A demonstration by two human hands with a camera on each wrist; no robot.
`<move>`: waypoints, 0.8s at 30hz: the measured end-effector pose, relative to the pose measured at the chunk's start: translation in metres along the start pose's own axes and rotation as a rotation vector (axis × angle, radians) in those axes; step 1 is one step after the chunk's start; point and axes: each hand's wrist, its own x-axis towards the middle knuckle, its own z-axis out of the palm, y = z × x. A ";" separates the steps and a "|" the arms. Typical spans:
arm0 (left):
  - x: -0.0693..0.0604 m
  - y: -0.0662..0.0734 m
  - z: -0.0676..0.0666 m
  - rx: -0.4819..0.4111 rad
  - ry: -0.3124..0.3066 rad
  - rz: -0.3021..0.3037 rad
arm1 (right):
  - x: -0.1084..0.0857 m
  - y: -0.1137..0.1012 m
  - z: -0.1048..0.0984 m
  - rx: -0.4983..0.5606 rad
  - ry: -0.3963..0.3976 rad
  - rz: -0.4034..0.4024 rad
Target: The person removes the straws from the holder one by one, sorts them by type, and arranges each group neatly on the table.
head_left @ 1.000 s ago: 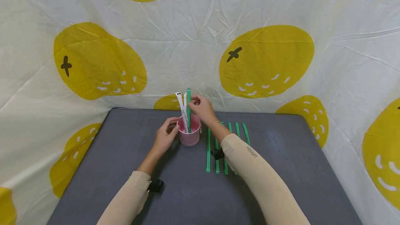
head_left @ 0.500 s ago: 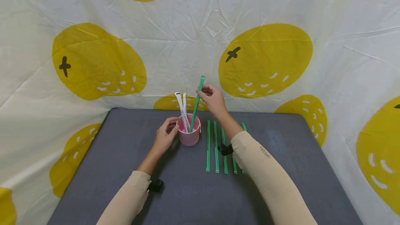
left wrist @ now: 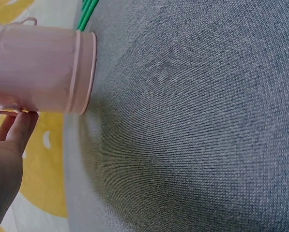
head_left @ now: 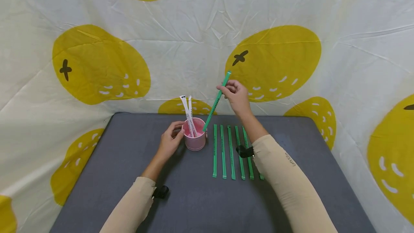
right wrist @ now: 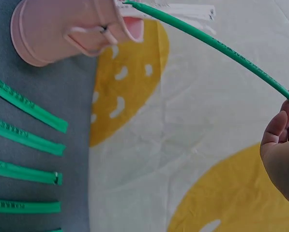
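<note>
My right hand [head_left: 237, 96] pinches a green wrapped straw [head_left: 217, 101] near its upper end. The straw slants down to the left, its lower tip at the right rim of a small pink bucket [head_left: 195, 144]. Whether that tip is inside the rim is hard to tell. Two white wrapped straws [head_left: 188, 114] lean crossed in the bucket. At the bucket's left side, my left hand [head_left: 169, 140] holds it by the wall near the rim; in the left wrist view its fingers [left wrist: 21, 126] touch beside a small side loop.
Several green wrapped straws [head_left: 222, 152] lie in a row on the grey table [head_left: 194, 204], right of the bucket. My right forearm covers some of them. A white cloth with yellow fruit shapes [head_left: 191, 64] hangs behind the table's far edge.
My right hand has moved up and right with the green straw, drawing it from upright among the white straws to a slant at the bucket's right rim. My left hand has stayed.
</note>
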 end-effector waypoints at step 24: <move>-0.003 0.000 0.000 -0.019 -0.006 0.027 | -0.028 0.015 -0.089 -0.291 -0.017 0.121</move>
